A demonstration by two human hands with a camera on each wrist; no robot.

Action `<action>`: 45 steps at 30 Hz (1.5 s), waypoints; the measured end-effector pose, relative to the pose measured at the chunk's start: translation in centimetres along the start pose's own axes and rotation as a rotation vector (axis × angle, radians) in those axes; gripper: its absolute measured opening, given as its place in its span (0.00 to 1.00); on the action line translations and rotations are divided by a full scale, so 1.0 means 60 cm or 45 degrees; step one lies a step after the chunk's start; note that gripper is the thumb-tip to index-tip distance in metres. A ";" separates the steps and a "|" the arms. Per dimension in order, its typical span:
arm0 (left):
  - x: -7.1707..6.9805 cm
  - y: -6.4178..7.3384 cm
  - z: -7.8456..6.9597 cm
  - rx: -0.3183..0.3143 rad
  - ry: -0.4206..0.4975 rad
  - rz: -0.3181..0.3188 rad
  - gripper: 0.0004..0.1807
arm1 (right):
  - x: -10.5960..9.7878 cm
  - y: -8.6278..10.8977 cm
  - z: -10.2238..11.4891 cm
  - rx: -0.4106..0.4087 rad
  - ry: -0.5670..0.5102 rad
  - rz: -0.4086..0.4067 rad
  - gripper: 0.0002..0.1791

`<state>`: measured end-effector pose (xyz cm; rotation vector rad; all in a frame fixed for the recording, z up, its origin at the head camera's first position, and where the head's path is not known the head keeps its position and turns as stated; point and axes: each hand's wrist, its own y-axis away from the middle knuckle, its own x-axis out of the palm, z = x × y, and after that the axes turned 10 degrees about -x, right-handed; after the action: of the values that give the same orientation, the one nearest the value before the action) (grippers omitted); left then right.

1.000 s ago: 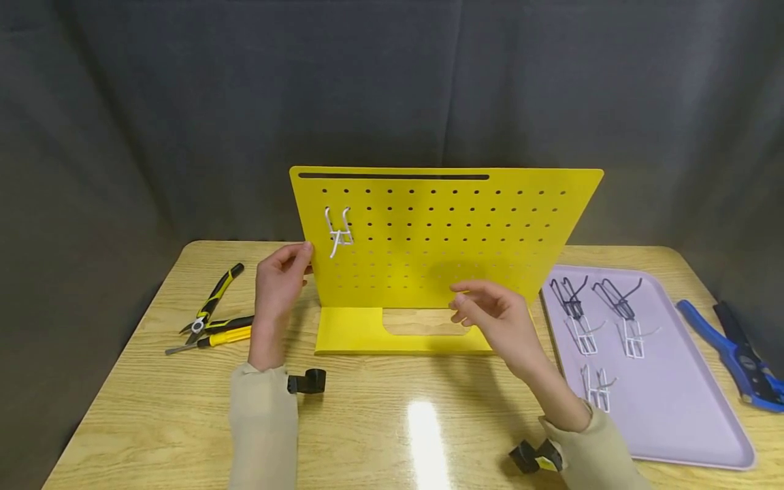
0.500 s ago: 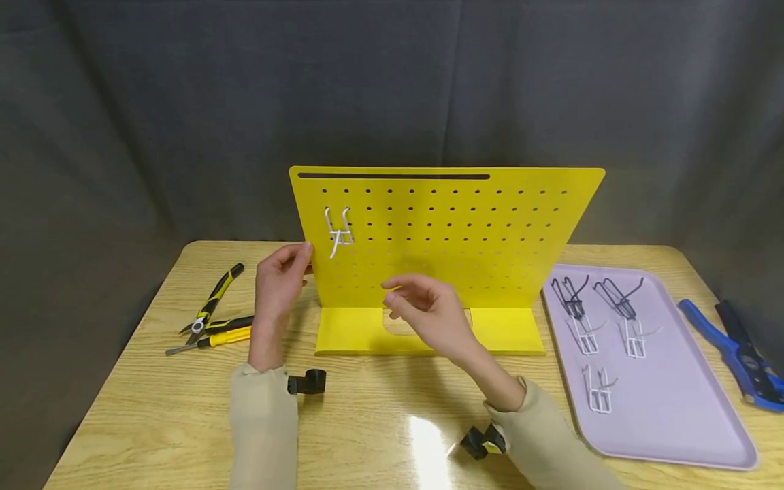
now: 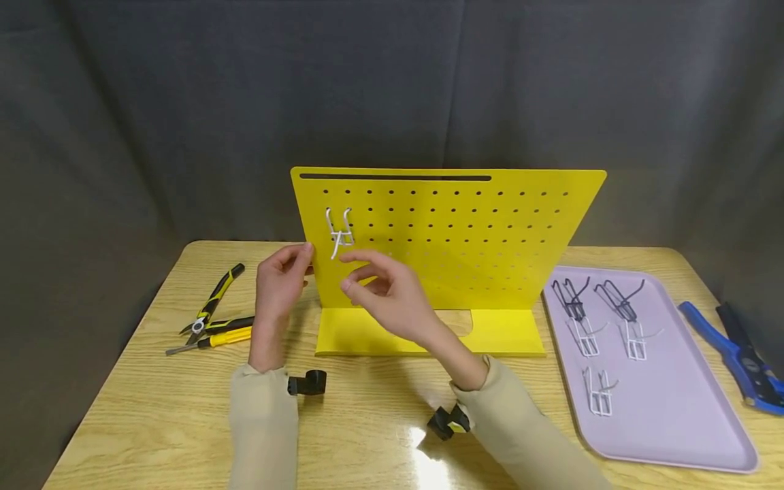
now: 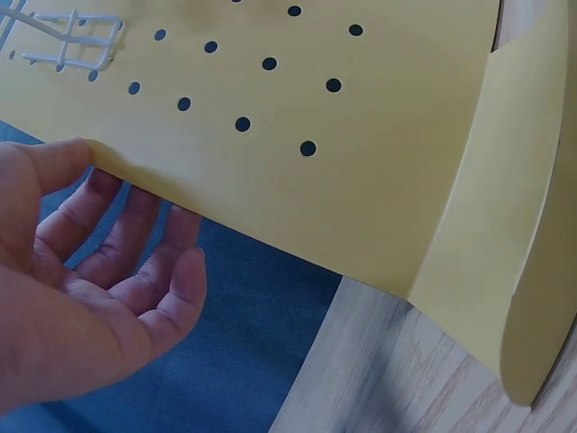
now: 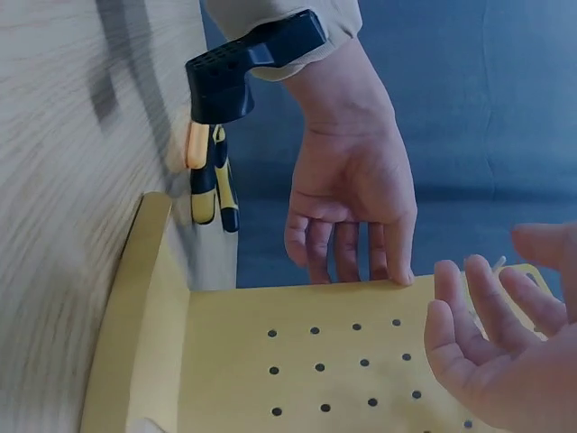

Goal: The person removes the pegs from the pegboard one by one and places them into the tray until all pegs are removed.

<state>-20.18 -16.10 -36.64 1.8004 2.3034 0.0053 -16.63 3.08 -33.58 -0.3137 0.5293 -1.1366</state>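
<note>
At the left edge of a yellow pegboard [image 3: 478, 211], my left hand [image 3: 275, 279] grips the board between thumb and fingers. In the left wrist view the thumb of that hand [image 4: 99, 298] lies at the front edge and the fingers reach behind. A white wire double hook [image 3: 339, 235] hangs on the upper left of the board, its prong pointing down and toward me. My right hand [image 3: 392, 296] hovers in front of the board, just below and right of this hook. Its fingers are loosely bent with nothing between them, as the right wrist view of the hand [image 5: 505, 361] also shows.
On the right, a lilac tray [image 3: 674, 422] carries black wire hooks [image 3: 576, 307] and white wire hooks [image 3: 599, 393]. Beyond it lies a blue-handled hand tool [image 3: 738, 361]. Cutting pliers [image 3: 211, 306] and a yellow screwdriver [image 3: 229, 337] lie left of the board.
My right hand has moved left across the front of the pegboard and slightly up, from its right half to near the white hook. The left hand keeps its place on the edge.
</note>
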 end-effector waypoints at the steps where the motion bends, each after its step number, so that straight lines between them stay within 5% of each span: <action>1: 0.000 0.000 0.000 0.000 0.001 -0.003 0.24 | 0.002 -0.004 0.001 -0.022 0.008 0.019 0.19; 10: 0.002 0.000 0.002 -0.011 0.011 -0.008 0.24 | 0.014 -0.029 -0.002 -0.057 -0.024 0.016 0.22; 24: -0.001 -0.002 0.001 0.011 0.004 -0.018 0.25 | 0.020 -0.047 -0.003 -0.014 -0.083 -0.061 0.12; 45: 0.001 0.002 -0.003 -0.012 0.018 -0.022 0.23 | 0.005 -0.017 0.008 -0.084 -0.188 -0.083 0.09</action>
<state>-20.12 -16.01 -36.43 1.7816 2.3249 0.0260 -17.04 2.37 -32.75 -0.4709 0.4292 -1.1506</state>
